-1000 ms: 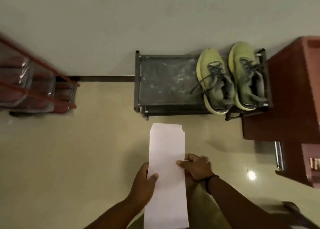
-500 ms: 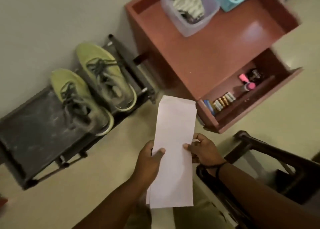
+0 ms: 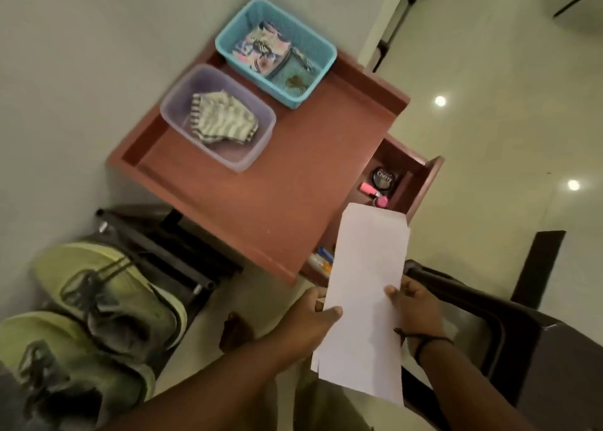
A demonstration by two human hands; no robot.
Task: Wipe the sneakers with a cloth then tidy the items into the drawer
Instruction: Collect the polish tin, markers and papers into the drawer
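Note:
Both hands hold a long white envelope (image 3: 365, 293) upright in front of me; my left hand (image 3: 310, 316) pinches its left edge and my right hand (image 3: 414, 306) its right edge. Its top overlaps the open drawer (image 3: 427, 182) of a reddish-brown cabinet (image 3: 261, 195). Inside the drawer lie a round black tin (image 3: 383, 178), pink tubes (image 3: 375, 194) and small items (image 3: 321, 261). Two yellow-green sneakers (image 3: 104, 293) (image 3: 58, 365) sit on a dark shoe rack (image 3: 169, 248) at lower left. A striped cloth (image 3: 222, 120) rests in a clear tub (image 3: 182, 94) on the cabinet.
A blue basket (image 3: 313, 39) with patterned fabric stands at the cabinet's back. A dark chair (image 3: 505, 326) is close on my right. The wall runs along the left; glossy pale floor spreads to the right.
The view has swung from the shoe rack to the cabinet and its open drawer. The envelope, still in both hands, now reaches over the drawer.

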